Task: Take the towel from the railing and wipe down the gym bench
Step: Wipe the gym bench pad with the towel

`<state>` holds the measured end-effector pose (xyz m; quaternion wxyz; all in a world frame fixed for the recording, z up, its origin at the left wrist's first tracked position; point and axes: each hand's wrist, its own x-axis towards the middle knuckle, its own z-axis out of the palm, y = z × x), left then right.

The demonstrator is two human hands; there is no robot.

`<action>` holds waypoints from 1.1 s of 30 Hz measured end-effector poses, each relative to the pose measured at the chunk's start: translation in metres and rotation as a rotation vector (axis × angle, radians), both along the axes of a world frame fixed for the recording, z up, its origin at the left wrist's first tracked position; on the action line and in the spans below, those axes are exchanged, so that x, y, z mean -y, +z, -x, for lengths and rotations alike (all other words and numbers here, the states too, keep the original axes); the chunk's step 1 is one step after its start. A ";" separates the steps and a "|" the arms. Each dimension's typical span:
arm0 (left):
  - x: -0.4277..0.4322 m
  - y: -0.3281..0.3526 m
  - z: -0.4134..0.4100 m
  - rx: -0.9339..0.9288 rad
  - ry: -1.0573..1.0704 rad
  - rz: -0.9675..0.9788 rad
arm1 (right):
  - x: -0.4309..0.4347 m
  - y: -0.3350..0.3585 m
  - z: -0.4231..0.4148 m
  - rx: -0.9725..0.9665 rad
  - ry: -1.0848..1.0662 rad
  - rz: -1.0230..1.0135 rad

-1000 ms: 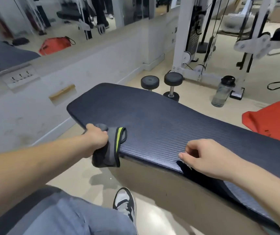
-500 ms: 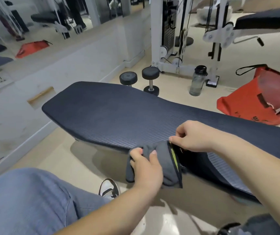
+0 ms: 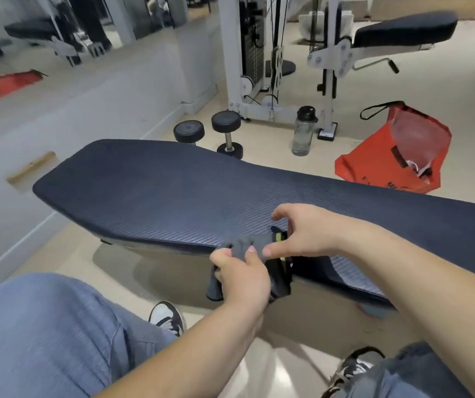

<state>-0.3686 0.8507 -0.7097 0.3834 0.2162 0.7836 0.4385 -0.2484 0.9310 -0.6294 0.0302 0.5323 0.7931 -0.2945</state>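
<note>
A dark blue padded gym bench (image 3: 173,193) stretches from the left to the far right in front of me. A dark grey towel (image 3: 255,242) with a lime-yellow stripe hangs over the bench's near edge. My left hand (image 3: 242,278) grips the towel from below at that edge. My right hand (image 3: 302,234) rests on the pad just above it, thumb and fingers pinching the towel's striped end. Part of the towel is hidden behind both hands.
Beyond the bench stand two black dumbbells (image 3: 226,130), a clear water bottle (image 3: 303,130), an orange bag (image 3: 391,156) and a white cable machine (image 3: 247,53). A low white wall (image 3: 72,116) with mirrors runs along the left. My knees and sneakers sit below.
My left hand slid the towel rightward along the bench's near edge to meet my right hand, which now pinches the striped end. The view shifted right.
</note>
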 end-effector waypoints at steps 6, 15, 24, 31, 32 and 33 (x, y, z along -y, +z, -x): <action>0.016 0.003 -0.004 0.184 -0.298 0.010 | 0.013 -0.014 -0.034 0.058 -0.025 0.068; -0.035 0.062 0.062 -0.154 -1.104 0.304 | 0.038 -0.018 -0.017 0.149 -0.112 -0.187; -0.049 0.054 0.011 -1.113 -1.518 -0.066 | 0.060 -0.004 -0.098 0.383 -0.525 -0.190; -0.043 0.046 -0.050 -1.017 -1.695 -0.275 | 0.088 -0.024 -0.112 0.414 -0.830 -0.326; -0.044 0.047 -0.056 -0.988 -1.696 -0.274 | 0.094 -0.033 -0.105 0.310 -0.900 -0.319; -0.047 0.050 -0.061 -0.959 -1.692 -0.267 | 0.101 -0.044 -0.097 0.184 -0.983 -0.329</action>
